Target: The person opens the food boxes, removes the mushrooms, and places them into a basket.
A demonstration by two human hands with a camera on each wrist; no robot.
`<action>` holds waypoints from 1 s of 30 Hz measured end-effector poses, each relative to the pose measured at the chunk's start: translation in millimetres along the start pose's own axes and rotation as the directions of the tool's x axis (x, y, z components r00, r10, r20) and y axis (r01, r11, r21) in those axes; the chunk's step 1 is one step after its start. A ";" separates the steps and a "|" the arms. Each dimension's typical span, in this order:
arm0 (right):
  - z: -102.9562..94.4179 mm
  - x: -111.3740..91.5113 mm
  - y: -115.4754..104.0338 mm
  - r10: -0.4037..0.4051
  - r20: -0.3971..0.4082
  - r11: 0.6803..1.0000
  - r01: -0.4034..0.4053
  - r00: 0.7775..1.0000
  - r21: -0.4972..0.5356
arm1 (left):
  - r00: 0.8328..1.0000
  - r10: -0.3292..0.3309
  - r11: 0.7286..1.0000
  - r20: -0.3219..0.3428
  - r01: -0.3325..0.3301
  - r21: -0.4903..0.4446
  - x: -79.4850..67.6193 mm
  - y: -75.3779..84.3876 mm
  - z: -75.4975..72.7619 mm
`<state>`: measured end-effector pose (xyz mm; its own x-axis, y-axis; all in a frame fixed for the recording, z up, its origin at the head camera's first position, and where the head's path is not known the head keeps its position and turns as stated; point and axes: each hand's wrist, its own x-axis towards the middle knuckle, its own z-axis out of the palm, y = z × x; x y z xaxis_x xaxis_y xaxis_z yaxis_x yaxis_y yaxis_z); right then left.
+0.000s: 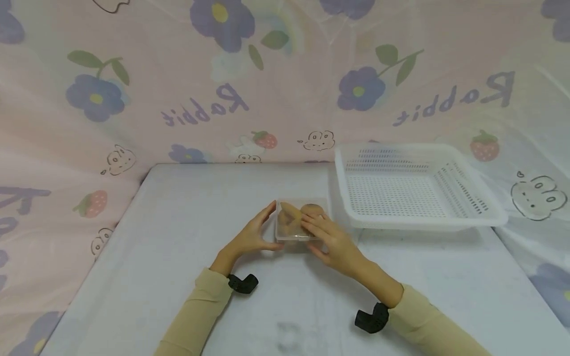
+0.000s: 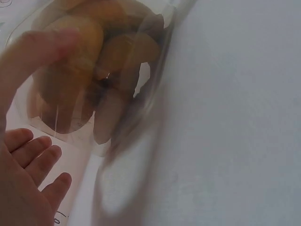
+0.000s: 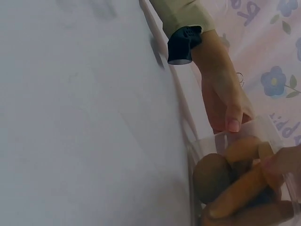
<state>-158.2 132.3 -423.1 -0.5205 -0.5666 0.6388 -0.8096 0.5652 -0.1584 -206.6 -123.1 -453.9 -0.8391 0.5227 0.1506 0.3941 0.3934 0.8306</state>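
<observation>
A clear lidded plastic box (image 1: 301,238) stands mid-table, holding several yellow and brown rounded or long pieces (image 3: 240,188); their kind is unclear through the plastic. My left hand (image 1: 252,236) is at the box's left side, its thumb near the front corner and its fingers reaching along towards the back. In the left wrist view, those fingers (image 2: 43,162) are extended and apart from one another, and the thumb overlaps the box. With fairly straight fingers, my right hand (image 1: 335,244) rests on the right part of the lid, its thumb down by the front side.
A white perforated basket (image 1: 427,222) stands at the back right, close to the box. The white table (image 1: 187,198) meets a patterned curtain (image 1: 285,89) at the back and sides. Black devices sit on both wrists, the left one (image 1: 244,284) and the right one (image 1: 372,319).
</observation>
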 end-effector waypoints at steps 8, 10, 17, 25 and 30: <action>7.2 1.6 -1.8 0.001 -0.024 0.999 0.000 1.000 0.045 | 0.999 0.032 0.998 -0.003 -0.032 -0.059 2.5 -1.2 -1.7; 10.9 1.8 -0.6 -0.005 -0.046 0.999 0.007 0.999 0.052 | 0.999 0.032 0.997 -0.011 -0.032 -0.067 3.0 -1.1 -2.3; 24.8 6.6 2.3 0.021 -0.117 0.993 -0.007 0.993 0.119 | 0.999 -0.013 0.996 -0.035 0.010 -0.084 0.9 -2.8 -5.7; 31.0 17.0 2.9 0.055 -0.143 0.982 -0.028 0.988 0.186 | 0.998 -0.014 0.995 -0.066 0.007 -0.103 -0.2 -4.4 -9.8; 32.7 18.2 3.5 0.072 -0.143 0.977 -0.041 0.987 0.211 | 0.997 -0.006 0.992 -0.076 -0.004 -0.128 -1.2 -4.3 -9.8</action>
<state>-179.3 104.4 -436.6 -0.5336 -0.4329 0.7265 -0.8267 0.4483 -0.3400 -211.0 -132.8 -452.4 -0.8674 0.4618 0.1857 0.3460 0.2912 0.8919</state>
